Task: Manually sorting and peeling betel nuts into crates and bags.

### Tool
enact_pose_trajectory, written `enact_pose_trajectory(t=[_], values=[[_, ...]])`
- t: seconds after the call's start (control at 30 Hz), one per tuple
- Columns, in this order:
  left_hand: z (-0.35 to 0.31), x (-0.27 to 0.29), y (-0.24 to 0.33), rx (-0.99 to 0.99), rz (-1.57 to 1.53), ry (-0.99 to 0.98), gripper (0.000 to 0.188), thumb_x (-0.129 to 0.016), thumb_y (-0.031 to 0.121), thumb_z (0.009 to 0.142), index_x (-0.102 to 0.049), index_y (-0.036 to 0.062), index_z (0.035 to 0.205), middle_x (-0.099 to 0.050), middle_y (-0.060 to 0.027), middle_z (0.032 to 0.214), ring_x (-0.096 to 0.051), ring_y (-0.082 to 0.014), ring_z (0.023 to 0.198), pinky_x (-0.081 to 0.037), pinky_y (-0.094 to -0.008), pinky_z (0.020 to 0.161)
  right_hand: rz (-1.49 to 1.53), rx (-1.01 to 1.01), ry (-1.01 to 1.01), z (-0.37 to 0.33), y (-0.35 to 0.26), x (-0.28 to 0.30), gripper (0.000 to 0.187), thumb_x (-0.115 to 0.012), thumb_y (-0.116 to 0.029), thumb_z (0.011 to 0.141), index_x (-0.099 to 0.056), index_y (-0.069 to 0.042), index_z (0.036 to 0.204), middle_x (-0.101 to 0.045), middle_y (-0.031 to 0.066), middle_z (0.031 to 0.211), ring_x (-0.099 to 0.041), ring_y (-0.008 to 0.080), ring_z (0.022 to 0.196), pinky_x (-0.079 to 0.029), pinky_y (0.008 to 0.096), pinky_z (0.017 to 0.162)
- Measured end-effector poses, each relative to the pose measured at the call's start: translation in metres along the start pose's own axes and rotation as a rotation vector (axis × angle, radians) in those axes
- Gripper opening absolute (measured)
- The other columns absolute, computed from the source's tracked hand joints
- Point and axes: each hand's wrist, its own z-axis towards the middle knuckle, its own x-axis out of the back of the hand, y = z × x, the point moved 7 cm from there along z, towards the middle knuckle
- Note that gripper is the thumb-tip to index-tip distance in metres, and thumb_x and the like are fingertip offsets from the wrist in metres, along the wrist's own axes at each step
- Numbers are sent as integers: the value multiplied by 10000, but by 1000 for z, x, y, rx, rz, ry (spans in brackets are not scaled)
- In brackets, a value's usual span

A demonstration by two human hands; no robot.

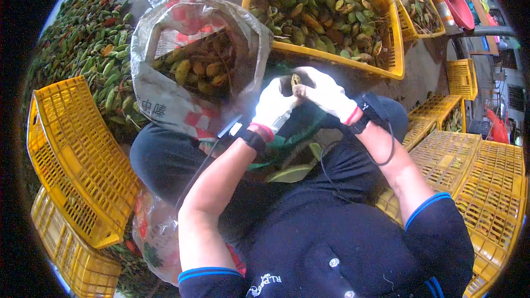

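My left hand and my right hand, both in white work gloves with pink cuffs, meet in front of my lap. Pinched between their fingertips is a small brownish-green pod, partly covered by the thumbs. Beneath the hands, between my bent legs, lies green netting with some pale green pieces. Just left of the left hand stands a white woven sack, its mouth rolled wide. Brown and yellowish pods with thin stalks lie inside it.
A yellow crate full of green and brown pods stands ahead, another filled yellow crate beyond it. Loose green pods heap at far left. Yellow crates lean at left, more yellow crates at right. A red basin is far right.
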Motion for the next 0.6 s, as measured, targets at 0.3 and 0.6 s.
enact_pose_trajectory(t=[0.3,0.6], values=[[-12,-10,-38,181,-556,-313,455,-638,137,905,-502,-36,1303,-624,-100,1169,-633,-201,991,-518,-310,851,413,-152,-376,-8,13,-16,525,-647,-276,922,-496,16,1331,-587,130,1254,-575,186,1095,-512,329,889],[-20,-17,-62,363,-679,-209,343,-600,159,947,-563,-28,1232,-639,-101,1069,-633,-195,904,-542,-327,786,223,-116,-607,-11,14,-26,661,-718,-348,845,-472,5,1348,-585,151,1257,-574,246,1109,-493,358,917]])
